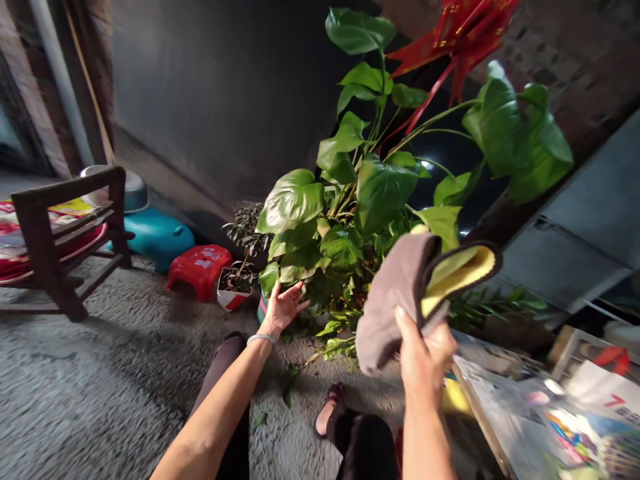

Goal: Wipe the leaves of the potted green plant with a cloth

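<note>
A large leafy potted plant (385,193) with broad glossy green leaves fills the middle of the view. My left hand (284,308) is open, palm up with fingers spread, just under the plant's lower left leaves; whether it touches one I cannot tell. In my right hand (425,350) is a folded cloth (393,300), grey-brown outside and yellow inside with a dark edge. The cloth is held up in front of the plant's lower right leaves. Most of the plant's pot is hidden behind leaves and my left hand.
A red plastic stool (200,270) and a small white-and-red pot (234,293) stand left of the plant. Further left are a wooden chair (70,180) and a teal plastic object (155,233). A cluttered table (520,400) is at right. A red ribbon bow (457,40) hangs above.
</note>
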